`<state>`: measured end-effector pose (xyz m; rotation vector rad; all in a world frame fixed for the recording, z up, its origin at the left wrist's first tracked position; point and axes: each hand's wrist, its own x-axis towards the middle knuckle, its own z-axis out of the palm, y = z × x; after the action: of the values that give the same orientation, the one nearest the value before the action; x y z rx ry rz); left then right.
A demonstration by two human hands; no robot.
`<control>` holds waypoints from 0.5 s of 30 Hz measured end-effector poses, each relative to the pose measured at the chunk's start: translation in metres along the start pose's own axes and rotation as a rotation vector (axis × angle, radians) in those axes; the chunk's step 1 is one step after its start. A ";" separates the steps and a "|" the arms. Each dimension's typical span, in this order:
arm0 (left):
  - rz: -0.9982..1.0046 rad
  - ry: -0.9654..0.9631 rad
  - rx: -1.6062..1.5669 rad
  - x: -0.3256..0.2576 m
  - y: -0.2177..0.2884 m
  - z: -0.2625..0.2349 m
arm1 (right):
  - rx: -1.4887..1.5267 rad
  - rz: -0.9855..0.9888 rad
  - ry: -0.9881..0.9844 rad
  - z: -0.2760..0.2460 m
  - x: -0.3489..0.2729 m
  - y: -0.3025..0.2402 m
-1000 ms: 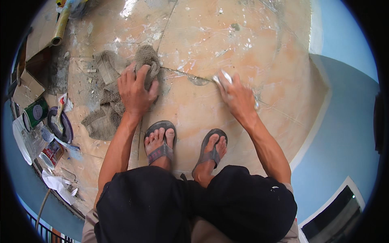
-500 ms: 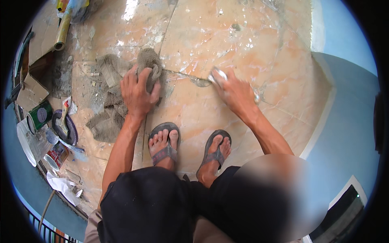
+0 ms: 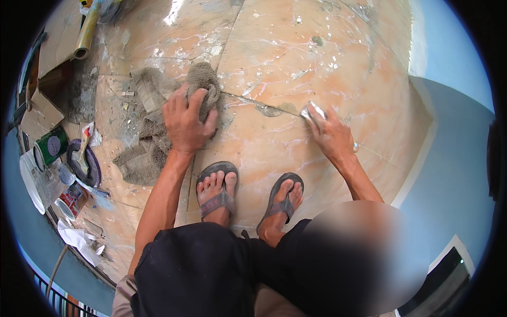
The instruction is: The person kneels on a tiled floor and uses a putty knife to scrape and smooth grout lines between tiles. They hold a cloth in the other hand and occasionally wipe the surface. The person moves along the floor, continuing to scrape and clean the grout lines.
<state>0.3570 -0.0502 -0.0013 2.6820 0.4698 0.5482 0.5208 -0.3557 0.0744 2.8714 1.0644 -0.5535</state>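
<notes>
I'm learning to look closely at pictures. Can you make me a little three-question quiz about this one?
1. True or false: the left hand rests on a grey rag.
2. What does the right hand press on the tiled floor? A) small flat scraper B) hammer C) broom
3. What is on the person's feet?

Key: 1 true. 2 A, at the joint between tiles. 3 Flip-flop sandals.

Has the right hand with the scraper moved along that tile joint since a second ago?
Cannot tell. The right hand sits about as far past the sandalled right foot as before; the small shifts look like head movement.
</notes>
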 end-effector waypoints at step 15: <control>-0.014 -0.005 -0.015 0.004 0.005 0.002 | 0.032 0.074 -0.023 0.002 0.038 -0.031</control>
<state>0.3622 -0.0539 0.0007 2.6633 0.4811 0.5393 0.5273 -0.3078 0.0628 2.9105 0.9509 -0.6025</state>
